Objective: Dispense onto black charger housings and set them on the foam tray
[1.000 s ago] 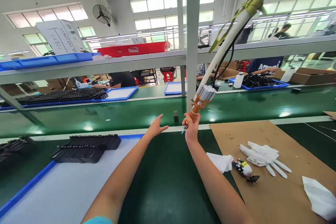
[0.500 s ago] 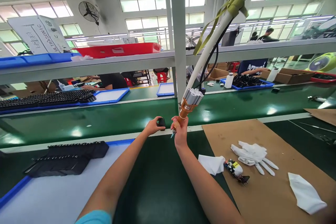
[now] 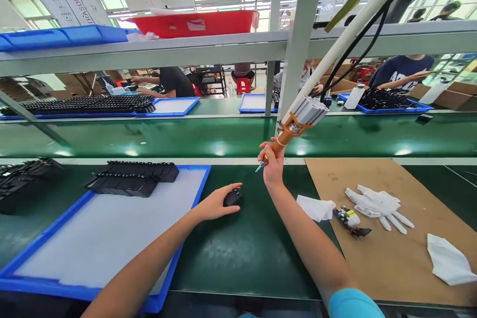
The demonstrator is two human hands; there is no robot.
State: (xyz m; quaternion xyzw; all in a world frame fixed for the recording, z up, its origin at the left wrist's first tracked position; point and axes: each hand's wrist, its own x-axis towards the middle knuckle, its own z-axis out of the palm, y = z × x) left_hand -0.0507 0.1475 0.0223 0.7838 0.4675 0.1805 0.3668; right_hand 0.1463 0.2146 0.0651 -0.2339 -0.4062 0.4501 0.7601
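My left hand (image 3: 214,202) is closed around a small black plastic part (image 3: 233,197) over the green bench (image 3: 238,258), thumb and fingers on its sides. Up and to the right, my right hand (image 3: 274,165) grips the handle of an orange hand tool (image 3: 286,137) with a silver cylinder (image 3: 308,110) on top and a light-blue tip (image 3: 260,166) pointing down-left. The tool is joined to a slanted white pole (image 3: 346,35). Left of my left hand lies a blue-rimmed tray (image 3: 204,184), with similar black parts (image 3: 128,184) in rows at its far end.
White gloves (image 3: 378,206), white cloths (image 3: 449,261) and a small circuit assembly (image 3: 350,219) lie on brown cardboard (image 3: 395,258) to the right. A grey metal post (image 3: 300,35) and shelf stand ahead beyond the green strip. People work behind it.
My left hand has come back from the far bench edge toward me with the black part. My right hand still holds the tool. The view has tilted down.
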